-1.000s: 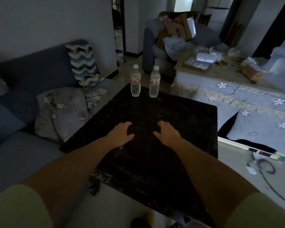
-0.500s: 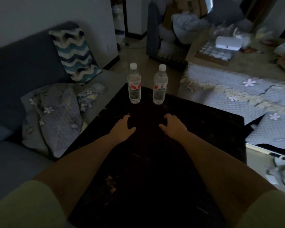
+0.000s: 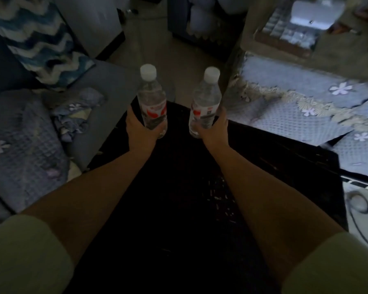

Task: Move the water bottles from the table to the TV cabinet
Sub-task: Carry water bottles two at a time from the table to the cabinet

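- Now both hands are at the far edge of the dark tabletop (image 3: pixel 179 187), just above the middle of the frame, each wrapped round one water bottle.
- The left hand (image 3: pixel 139 129) grips the left bottle (image 3: pixel 151 102) low on its body; its fingers curl round the lower part of the bottle, below and over the red-and-white label, with the thumb on the left side.
- The right hand (image 3: pixel 214 130) holds the right bottle (image 3: pixel 205 103) the same way, fingers closed round the lower half, the thumb on the right side.
- Both bottles are clear with white caps and stand upright, side by side with a gap between them, near the tabletop's far edge; whether their bases touch the surface or are lifted just off it cannot be told.
- Both forearms stretch up from the bottom of the frame across the tabletop, with pale green sleeves (image 3: pixel 19 255) at the lower corners.
- At the left of the frame lies a grey sofa (image 3: pixel 106 81) with a crumpled flowered blanket (image 3: pixel 23 134) on it, and a zigzag blue-and-white cushion (image 3: pixel 36 39) in the upper left.
- At the right of the frame a pale blue quilted cloth with white flowers (image 3: pixel 295 115) covers a surface just beside the tabletop.
- In the upper right sits a blurred white box (image 3: pixel 314 11) on a cluttered surface.
- A dark cable (image 3: pixel 357 202) loops on the light floor at the lower right.
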### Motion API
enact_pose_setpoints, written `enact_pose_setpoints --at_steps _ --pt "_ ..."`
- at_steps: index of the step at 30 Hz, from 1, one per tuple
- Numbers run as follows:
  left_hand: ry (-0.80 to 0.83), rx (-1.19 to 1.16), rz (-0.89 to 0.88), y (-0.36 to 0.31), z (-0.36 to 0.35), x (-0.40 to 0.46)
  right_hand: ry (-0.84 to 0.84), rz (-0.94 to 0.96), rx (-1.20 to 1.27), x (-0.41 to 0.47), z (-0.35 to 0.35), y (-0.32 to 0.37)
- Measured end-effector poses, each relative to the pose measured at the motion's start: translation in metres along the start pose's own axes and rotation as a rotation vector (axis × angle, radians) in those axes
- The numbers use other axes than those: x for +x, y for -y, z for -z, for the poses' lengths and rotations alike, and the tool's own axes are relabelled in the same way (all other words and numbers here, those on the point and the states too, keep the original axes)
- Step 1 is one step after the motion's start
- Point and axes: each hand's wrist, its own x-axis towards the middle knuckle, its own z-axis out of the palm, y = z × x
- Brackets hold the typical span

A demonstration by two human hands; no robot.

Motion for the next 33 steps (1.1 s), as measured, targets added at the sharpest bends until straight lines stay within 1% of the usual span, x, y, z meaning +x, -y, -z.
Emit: enact_pose_setpoints --at_steps 4,7,10,12,16,22,26,30,33 --pt "-0.037 -0.155 -0.073 0.012 -0.015 0.021 -0.115 0.121 0.144 0.026 -0.022 -0.008" --pt "-0.012 -0.103 -0.079 0.019 -0.022 0.037 -0.177 0.151 0.141 0.039 -0.032 -0.012" --pt "0.042 -0.092 -0.084 0.022 -0.026 0.044 -0.146 0.171 0.101 0.048 -0.030 -0.013" --pt "0.028 -0.090 -0.123 0.021 -0.025 0.044 -0.125 0.168 0.094 0.048 -0.027 -0.013" --pt "0.061 -0.099 -0.110 0.021 -0.017 0.035 -0.118 0.160 0.090 0.033 -0.026 -0.014" --pt "0.134 -0.056 -0.065 0.013 -0.002 -0.013 -0.073 0.145 0.059 -0.006 -0.015 -0.021" --pt "0.207 -0.032 -0.027 0.011 0.010 -0.049 -0.038 0.089 0.024 -0.041 0.001 -0.031" --pt "0.278 0.036 0.045 0.007 0.022 -0.088 -0.004 0.012 0.026 -0.087 0.024 -0.045" --pt "0.342 0.018 0.129 0.007 0.032 -0.127 0.026 -0.017 0.014 -0.124 0.044 -0.058"
